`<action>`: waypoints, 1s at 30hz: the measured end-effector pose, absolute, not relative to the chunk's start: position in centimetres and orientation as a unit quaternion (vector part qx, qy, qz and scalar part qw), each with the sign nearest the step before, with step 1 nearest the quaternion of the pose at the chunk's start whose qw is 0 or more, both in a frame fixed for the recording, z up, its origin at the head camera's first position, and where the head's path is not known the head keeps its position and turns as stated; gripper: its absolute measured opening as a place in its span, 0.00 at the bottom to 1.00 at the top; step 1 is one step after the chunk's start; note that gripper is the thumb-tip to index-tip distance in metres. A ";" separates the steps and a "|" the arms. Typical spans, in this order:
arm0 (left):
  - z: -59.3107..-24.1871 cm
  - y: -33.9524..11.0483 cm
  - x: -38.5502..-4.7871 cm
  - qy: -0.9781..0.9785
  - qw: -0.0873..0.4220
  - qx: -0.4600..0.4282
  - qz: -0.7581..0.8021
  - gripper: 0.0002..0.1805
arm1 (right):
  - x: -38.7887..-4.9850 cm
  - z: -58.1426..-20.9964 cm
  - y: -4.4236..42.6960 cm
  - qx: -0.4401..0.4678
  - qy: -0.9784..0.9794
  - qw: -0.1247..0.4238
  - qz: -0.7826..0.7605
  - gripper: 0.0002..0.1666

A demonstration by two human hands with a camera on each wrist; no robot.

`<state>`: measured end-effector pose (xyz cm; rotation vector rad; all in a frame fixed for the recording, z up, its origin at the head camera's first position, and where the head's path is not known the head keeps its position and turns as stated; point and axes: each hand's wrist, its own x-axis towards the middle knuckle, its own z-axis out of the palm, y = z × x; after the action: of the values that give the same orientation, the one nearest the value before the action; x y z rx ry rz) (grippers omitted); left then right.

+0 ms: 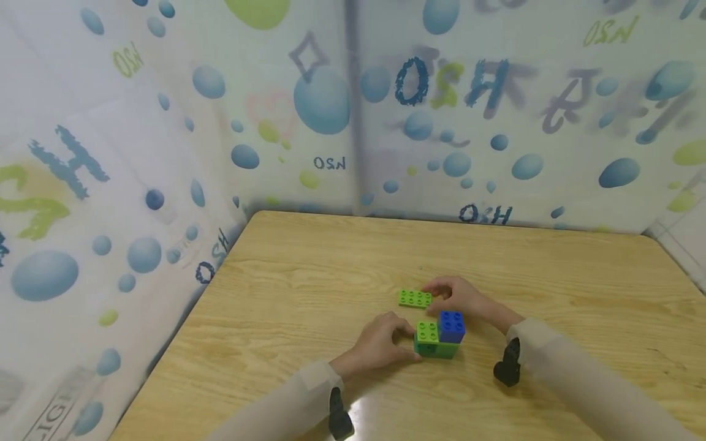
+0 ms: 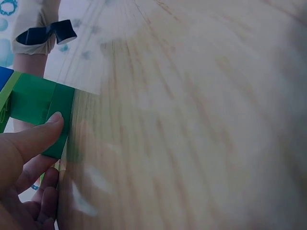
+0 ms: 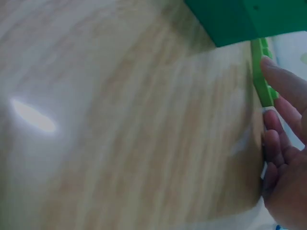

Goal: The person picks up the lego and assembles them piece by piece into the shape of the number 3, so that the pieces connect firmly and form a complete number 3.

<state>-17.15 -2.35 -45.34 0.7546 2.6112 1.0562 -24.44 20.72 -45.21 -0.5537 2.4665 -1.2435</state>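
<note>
A stack of toy building bricks (image 1: 436,350) stands on the table, dark green below with a lime layer above. A blue brick (image 1: 451,327) sits on its right end, beside bare lime studs. My left hand (image 1: 380,343) holds the stack's left end; its thumb (image 2: 41,136) lies on the dark green side (image 2: 36,98), with fingers behind. Just beyond the stack, a flat lime brick (image 1: 413,299) lies studs up. Around its right end, my right hand (image 1: 460,298) has thumb and index finger spread. The right wrist view shows that thumb (image 3: 283,79) beside the lime brick (image 3: 261,72).
The wooden table (image 1: 309,257) extends around the bricks, with its far edge near a printed curtain (image 1: 386,141). More of this curtain hangs along the left side. Dark straps (image 1: 507,364) are on both sleeves.
</note>
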 end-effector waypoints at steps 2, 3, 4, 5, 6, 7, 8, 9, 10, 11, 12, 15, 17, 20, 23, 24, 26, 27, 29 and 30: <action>-45.3 -2.4 -17.1 0.891 0.110 0.257 0.359 0.22 | -24.3 -45.3 20.6 -0.198 0.865 0.151 -0.435 0.29; -45.3 -2.4 -17.1 0.891 0.109 0.256 0.359 0.22 | -24.2 -45.4 20.5 -0.202 0.866 0.146 -0.434 0.29; -45.3 -2.4 -17.1 0.891 0.110 0.255 0.359 0.22 | -24.2 -45.4 20.5 -0.206 0.867 0.141 -0.432 0.29; -45.3 -2.4 -17.1 0.891 0.111 0.253 0.360 0.22 | -24.1 -45.5 20.5 -0.211 0.867 0.136 -0.431 0.29; -45.3 -2.4 -17.1 0.891 0.112 0.253 0.360 0.21 | -24.1 -45.5 20.5 -0.216 0.868 0.131 -0.428 0.29; -45.3 -2.4 -17.1 0.892 0.112 0.252 0.359 0.22 | -24.0 -45.5 20.5 -0.221 0.869 0.126 -0.425 0.29; -45.3 -2.4 -17.1 0.892 0.113 0.251 0.359 0.22 | -24.0 -45.6 20.5 -0.225 0.869 0.121 -0.424 0.29; -45.3 -2.3 -17.1 0.892 0.113 0.251 0.360 0.22 | -24.0 -45.6 20.5 -0.227 0.869 0.117 -0.423 0.29; -45.3 -2.3 -17.1 0.891 0.114 0.251 0.359 0.22 | -24.0 -45.7 20.5 -0.228 0.870 0.113 -0.423 0.29; -45.3 -2.3 -17.1 0.891 0.114 0.251 0.360 0.22 | -24.0 -45.8 20.5 -0.229 0.871 0.108 -0.422 0.28; -45.3 -2.3 -17.1 0.891 0.115 0.251 0.360 0.22 | -23.9 -45.8 20.5 -0.228 0.872 0.104 -0.421 0.28; -45.3 -2.3 -17.1 0.891 0.115 0.253 0.358 0.22 | -23.9 -46.0 20.5 -0.221 0.874 0.099 -0.422 0.28; -45.2 -2.3 -17.1 0.891 0.117 0.253 0.359 0.22 | -23.9 -46.0 20.5 -0.214 0.874 0.099 -0.425 0.28; -45.1 -2.4 -17.0 0.890 0.122 0.251 0.362 0.21 | -23.7 -45.8 20.5 -0.204 0.874 0.103 -0.429 0.28; -45.0 -2.4 -17.0 0.890 0.122 0.248 0.363 0.22 | -23.6 -45.5 20.5 -0.200 0.873 0.107 -0.433 0.28; -45.0 -2.4 -17.0 0.890 0.122 0.247 0.363 0.22 | -23.5 -45.4 20.6 -0.198 0.871 0.109 -0.436 0.28; -45.0 -2.4 -17.0 0.890 0.121 0.249 0.361 0.22 | -23.5 -45.3 20.7 -0.195 0.868 0.113 -0.443 0.29; -45.0 -2.4 -17.0 0.890 0.120 0.251 0.361 0.22 | -23.4 -45.2 20.8 -0.190 0.867 0.116 -0.445 0.29; -45.0 -2.4 -17.1 0.890 0.119 0.254 0.360 0.22 | -23.5 -45.2 21.1 -0.184 0.867 0.120 -0.448 0.30; -45.0 -2.4 -17.1 0.890 0.118 0.255 0.359 0.22 | -23.5 -45.2 21.2 -0.182 0.867 0.120 -0.448 0.30</action>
<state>-17.11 -2.37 -45.02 0.7451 2.6027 1.0507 -23.51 21.21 -45.21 -0.5305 2.5343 -1.3080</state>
